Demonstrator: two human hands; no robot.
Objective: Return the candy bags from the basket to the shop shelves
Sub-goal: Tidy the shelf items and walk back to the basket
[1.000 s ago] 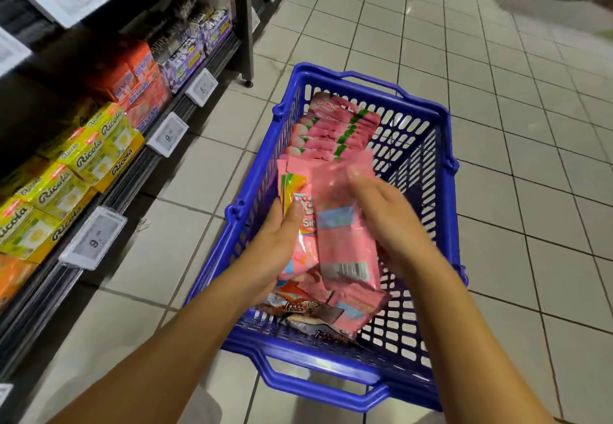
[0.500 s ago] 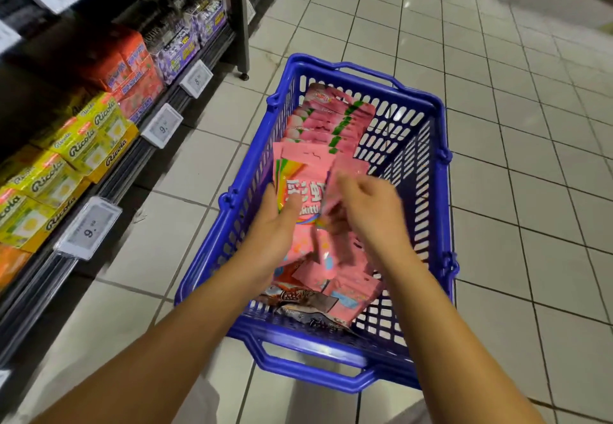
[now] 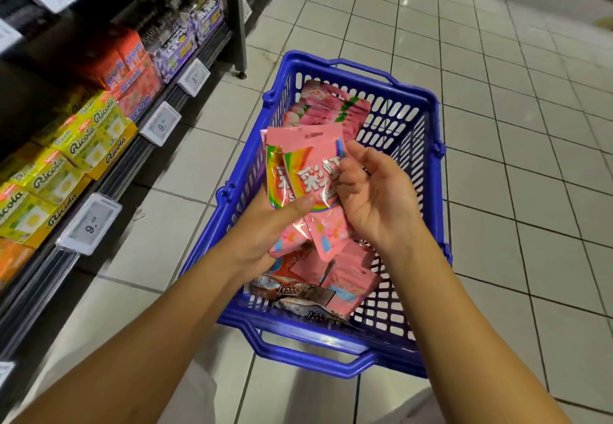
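A blue plastic basket [image 3: 428, 145] stands on the tiled floor. In it lie a row of pink candy bags [image 3: 331, 108] at the far end and more pink and brown bags [image 3: 348, 284] at the near end. Above the basket my left hand [image 3: 265, 234] grips a small stack of pink rainbow candy bags [image 3: 298, 171], thumb across the front. My right hand [image 3: 374, 198] touches the stack's right edge with its fingers curled round the bags. The shop shelves [image 3: 109, 171] run along the left.
The lower shelf holds yellow Ricola boxes [image 3: 63, 171], red boxes [image 3: 129, 68] and purple boxes [image 3: 175, 52], with price tags [image 3: 161, 123] on its edge. A black shelf post [image 3: 237, 25] stands beyond. Tiled floor [image 3: 514, 191] spreads to the right.
Both hands lifted the pink bags higher above the basket. The front bag now faces me, and my right hand shifted to the stack's right edge.
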